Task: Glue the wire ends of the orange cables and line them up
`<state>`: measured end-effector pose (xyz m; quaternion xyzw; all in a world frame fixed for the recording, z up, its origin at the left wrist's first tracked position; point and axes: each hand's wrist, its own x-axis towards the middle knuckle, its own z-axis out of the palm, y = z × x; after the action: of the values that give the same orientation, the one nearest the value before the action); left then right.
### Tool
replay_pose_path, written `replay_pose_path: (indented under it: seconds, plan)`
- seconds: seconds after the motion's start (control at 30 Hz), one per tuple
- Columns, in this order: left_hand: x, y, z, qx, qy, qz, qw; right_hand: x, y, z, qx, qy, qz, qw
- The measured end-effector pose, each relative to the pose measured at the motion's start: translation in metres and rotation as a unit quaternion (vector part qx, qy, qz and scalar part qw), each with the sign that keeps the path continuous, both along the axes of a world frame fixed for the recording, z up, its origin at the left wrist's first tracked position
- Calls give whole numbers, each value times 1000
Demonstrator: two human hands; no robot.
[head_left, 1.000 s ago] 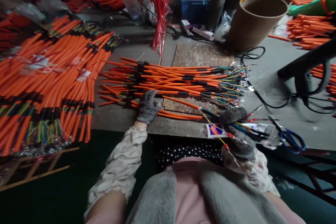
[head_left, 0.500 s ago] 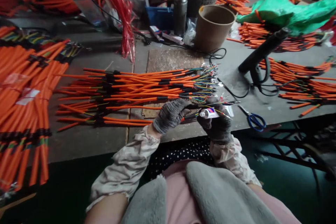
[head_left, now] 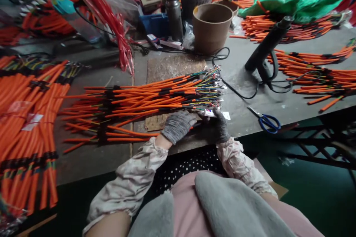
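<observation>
My left hand, in a grey knitted glove, is closed around the end of an orange cable at the near side of the bundle. My right hand, gloved alike, grips a small white tube with coloured print, thumb on top. The tube's tip points left, close to my left fingers. Beyond both hands lies a row of orange cables with black sleeves, their thin coloured wires and metal lugs fanned out on the right. My fingers hide the wire ends of the held cable.
Blue-handled scissors and a black heat gun with its cord lie to the right. A worn board is under the cables. Behind stand a brown pot and a dark bottle. A large orange cable pile is at left.
Both hands have come down and slightly left with the cable end. The tube has turned so that its tip points left towards my left hand. The view has shifted a little.
</observation>
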<state>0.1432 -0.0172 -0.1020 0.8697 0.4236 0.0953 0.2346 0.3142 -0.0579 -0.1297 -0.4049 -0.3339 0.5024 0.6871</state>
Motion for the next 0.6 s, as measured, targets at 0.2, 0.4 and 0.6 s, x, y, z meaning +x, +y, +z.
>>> replay_pose_path:
  seconds: [0.2,0.4,0.6]
  plan:
    - [24,53,0,120,100,24,987,-3,-15,-17,-60,50,0,997]
    - [-5,74,40,239,-203,171,934,-1,-20,-19,-74,30,58,995]
    - [-36,54,81,15,-410,110,905,-1,-9,22,9,-90,106,990]
